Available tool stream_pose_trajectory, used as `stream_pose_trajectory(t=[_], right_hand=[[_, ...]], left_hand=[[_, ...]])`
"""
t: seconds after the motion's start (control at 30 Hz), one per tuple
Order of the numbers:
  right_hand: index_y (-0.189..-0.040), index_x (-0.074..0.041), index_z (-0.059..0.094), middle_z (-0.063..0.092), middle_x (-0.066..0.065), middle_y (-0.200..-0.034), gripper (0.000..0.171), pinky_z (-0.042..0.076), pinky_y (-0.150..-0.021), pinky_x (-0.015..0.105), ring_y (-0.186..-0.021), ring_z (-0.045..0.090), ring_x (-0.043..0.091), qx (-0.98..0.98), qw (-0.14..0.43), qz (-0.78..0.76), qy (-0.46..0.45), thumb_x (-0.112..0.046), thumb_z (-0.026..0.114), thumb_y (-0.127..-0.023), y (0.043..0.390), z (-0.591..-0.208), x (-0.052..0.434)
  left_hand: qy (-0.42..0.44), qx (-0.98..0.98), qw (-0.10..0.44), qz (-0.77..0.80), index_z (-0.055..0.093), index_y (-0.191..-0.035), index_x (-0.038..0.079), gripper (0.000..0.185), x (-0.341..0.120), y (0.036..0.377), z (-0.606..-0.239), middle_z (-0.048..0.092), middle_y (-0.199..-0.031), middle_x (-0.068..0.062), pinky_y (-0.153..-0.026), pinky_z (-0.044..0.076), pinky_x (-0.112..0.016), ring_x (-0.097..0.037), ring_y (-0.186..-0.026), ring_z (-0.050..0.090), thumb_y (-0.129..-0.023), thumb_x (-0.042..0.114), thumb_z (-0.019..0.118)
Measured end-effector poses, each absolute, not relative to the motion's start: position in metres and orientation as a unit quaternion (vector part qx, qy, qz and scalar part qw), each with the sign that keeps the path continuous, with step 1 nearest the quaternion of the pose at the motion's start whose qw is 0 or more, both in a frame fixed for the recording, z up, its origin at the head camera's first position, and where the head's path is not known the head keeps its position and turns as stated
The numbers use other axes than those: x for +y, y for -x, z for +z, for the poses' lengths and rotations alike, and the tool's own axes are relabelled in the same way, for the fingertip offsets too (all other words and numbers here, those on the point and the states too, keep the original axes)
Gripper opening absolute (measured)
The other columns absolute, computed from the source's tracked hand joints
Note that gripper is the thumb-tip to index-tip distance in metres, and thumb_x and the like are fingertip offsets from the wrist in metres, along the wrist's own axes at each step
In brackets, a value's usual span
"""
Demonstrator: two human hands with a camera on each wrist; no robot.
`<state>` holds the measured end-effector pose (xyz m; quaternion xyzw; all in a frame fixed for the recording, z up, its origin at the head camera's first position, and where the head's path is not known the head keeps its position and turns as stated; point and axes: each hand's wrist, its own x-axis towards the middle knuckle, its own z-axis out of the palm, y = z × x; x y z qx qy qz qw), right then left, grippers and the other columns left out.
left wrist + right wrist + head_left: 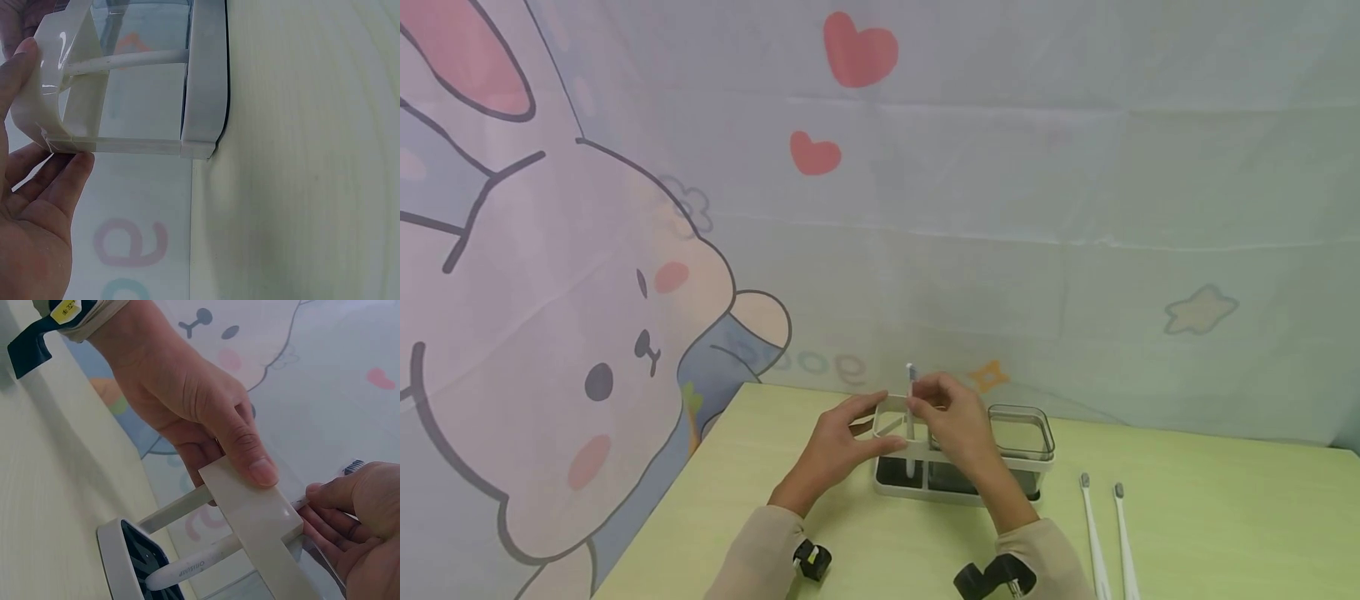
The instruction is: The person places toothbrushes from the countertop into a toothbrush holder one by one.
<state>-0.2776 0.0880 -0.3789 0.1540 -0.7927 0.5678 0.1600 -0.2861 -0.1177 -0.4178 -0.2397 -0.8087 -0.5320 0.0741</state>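
A white toothbrush holder [955,497] with a dark base stands near the table's back edge. My left hand [835,450] grips the upper frame at its left end, thumb in front and fingers behind, as the left wrist view shows at the frame [206,75]. My right hand [958,425] pinches a white toothbrush [910,417] near its bristle head. That brush stands bristles up inside the holder's left compartment. Its rounded handle end [187,564] is down at the dark base in the right wrist view; whether it bears on the base, I cannot tell.
A clear cup [1022,435] sits upside down or upright, I cannot tell which, in the holder's right part. Two more white toothbrushes [1093,533] with grey bristles lie side by side on the table [1225,517] at right. Behind hangs a printed cloth [970,183].
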Motion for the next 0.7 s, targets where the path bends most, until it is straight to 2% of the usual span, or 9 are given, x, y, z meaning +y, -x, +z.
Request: stream_pose_trajectory(t=[0.17,0.4,0.7], right_hand=[[-0.109,0.001,0.074,0.075,0.007,-0.101,0.015,0.063,-0.094,0.047,-0.096,0.072,0.025,-0.799,0.166,0.556,-0.159,-0.003,0.079,-0.096,0.2778,-0.3789,0.0878],[-0.110,-0.003,0.075,0.075,0.005,-0.102,0.014,0.062,-0.093,0.046,-0.096,0.072,0.023,-0.808,0.163,0.545,-0.152,-0.004,0.079,-0.096,0.2775,-0.3808,0.0881],[-0.110,-0.003,0.075,0.075,0.004,-0.101,0.015,0.063,-0.090,0.043,-0.094,0.071,0.022,-0.811,0.169,0.538,-0.156,-0.002,0.079,-0.096,0.2764,-0.3807,0.0872]], left_hand=[[0.235,-0.812,0.073,-0.529,0.058,-0.153,0.009,0.074,-0.1176,0.2874,-0.4185,0.059,-0.151,-0.008,-0.111,0.053,-0.034,-0.031,-0.141,0.054,-0.089,0.026,0.090],[0.239,-0.812,0.077,-0.527,0.058,-0.152,0.005,0.072,-0.1171,0.2875,-0.4197,0.060,-0.149,-0.012,-0.111,0.054,-0.038,-0.035,-0.139,0.055,-0.090,0.024,0.089],[0.240,-0.811,0.079,-0.528,0.058,-0.152,0.006,0.073,-0.1172,0.2873,-0.4194,0.059,-0.149,-0.011,-0.110,0.055,-0.037,-0.034,-0.139,0.055,-0.089,0.025,0.090]])
